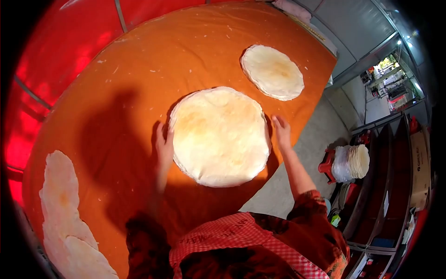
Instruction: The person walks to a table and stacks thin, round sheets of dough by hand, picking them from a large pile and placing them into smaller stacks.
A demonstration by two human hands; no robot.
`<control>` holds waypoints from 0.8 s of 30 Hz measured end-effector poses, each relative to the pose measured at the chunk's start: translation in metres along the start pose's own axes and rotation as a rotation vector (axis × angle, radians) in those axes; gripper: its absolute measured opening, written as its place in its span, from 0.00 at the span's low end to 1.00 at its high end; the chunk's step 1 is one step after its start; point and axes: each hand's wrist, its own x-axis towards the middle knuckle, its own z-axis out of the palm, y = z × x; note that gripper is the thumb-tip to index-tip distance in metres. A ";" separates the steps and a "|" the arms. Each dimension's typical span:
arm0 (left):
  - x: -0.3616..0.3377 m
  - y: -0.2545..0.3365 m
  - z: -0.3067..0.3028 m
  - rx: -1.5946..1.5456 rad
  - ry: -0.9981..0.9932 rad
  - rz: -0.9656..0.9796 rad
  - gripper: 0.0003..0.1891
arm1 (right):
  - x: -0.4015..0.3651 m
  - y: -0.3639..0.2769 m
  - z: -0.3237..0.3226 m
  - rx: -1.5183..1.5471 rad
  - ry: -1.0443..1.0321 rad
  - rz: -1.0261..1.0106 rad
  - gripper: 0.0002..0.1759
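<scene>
A large stack of round, pale flatbreads (220, 137) lies on the orange cloth of the table (130, 56), between my hands. At its left edge is my left hand (164, 142), fingers pointing up and apart, seeming to touch the side of the stack. My right hand (281, 130) is just off the right edge, with a small gap and its fingers apart. Neither hand grips anything visible. Beyond, to the upper right, sits a smaller stack of flatbreads (273, 73).
Overlapping pieces of flat dough (62, 200) lie at the table's left edge. To the right, on the floor, a wrapped stack of flatbreads (351, 162) rests on a red stool (327, 166). Dark shelves (376, 186) and a cardboard box (419, 169) stand beyond.
</scene>
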 end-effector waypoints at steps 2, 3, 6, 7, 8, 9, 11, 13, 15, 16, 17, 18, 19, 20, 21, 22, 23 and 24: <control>-0.042 -0.013 -0.010 -0.037 0.101 -0.073 0.23 | 0.033 -0.013 0.017 -0.137 -0.125 0.029 0.30; -0.068 -0.011 -0.016 -0.123 0.062 -0.174 0.20 | 0.044 -0.017 0.026 -0.225 -0.166 0.055 0.33; -0.145 -0.014 -0.005 -0.565 0.100 -0.308 0.19 | 0.054 -0.040 0.047 -0.480 -0.371 0.263 0.37; -0.158 -0.018 -0.004 -0.440 0.025 -0.378 0.19 | 0.066 -0.022 0.044 -0.384 -0.410 0.271 0.40; -0.166 -0.004 -0.007 -0.317 -0.053 -0.447 0.19 | 0.067 -0.024 0.045 -0.356 -0.453 0.322 0.40; -0.170 0.010 -0.008 -0.343 -0.047 -0.482 0.19 | 0.067 -0.032 0.044 -0.326 -0.491 0.371 0.40; -0.162 0.031 -0.003 -0.405 -0.045 -0.533 0.18 | 0.071 -0.034 0.042 -0.289 -0.530 0.438 0.41; -0.155 0.027 -0.001 -0.457 -0.060 -0.565 0.17 | 0.072 -0.042 0.039 -0.317 -0.589 0.468 0.43; -0.151 0.025 0.002 -0.500 -0.052 -0.592 0.16 | 0.073 -0.044 0.039 -0.310 -0.649 0.501 0.43; -0.152 0.025 0.003 -0.518 -0.037 -0.600 0.15 | 0.075 -0.041 0.039 -0.289 -0.680 0.517 0.44; -0.151 0.024 0.004 -0.532 -0.021 -0.609 0.14 | 0.077 -0.038 0.040 -0.263 -0.711 0.534 0.44; -0.149 0.023 0.004 -0.567 -0.046 -0.616 0.12 | 0.079 -0.037 0.041 -0.267 -0.733 0.532 0.44; -0.147 0.021 0.003 -0.601 -0.072 -0.623 0.11 | 0.079 -0.038 0.041 -0.269 -0.753 0.530 0.43; -0.145 0.020 0.002 -0.635 -0.100 -0.628 0.09 | 0.079 -0.039 0.041 -0.271 -0.772 0.527 0.43; -0.142 0.025 0.003 -0.659 -0.089 -0.671 0.09 | 0.077 -0.039 0.041 -0.254 -0.751 0.519 0.42; -0.139 0.033 0.006 -0.684 -0.079 -0.714 0.08 | 0.075 -0.039 0.040 -0.238 -0.730 0.511 0.41; -0.137 0.037 0.007 -0.710 -0.068 -0.757 0.07 | 0.074 -0.040 0.040 -0.223 -0.709 0.501 0.40; -0.137 0.033 0.010 -0.708 -0.057 -0.758 0.07 | 0.073 -0.041 0.040 -0.189 -0.701 0.498 0.39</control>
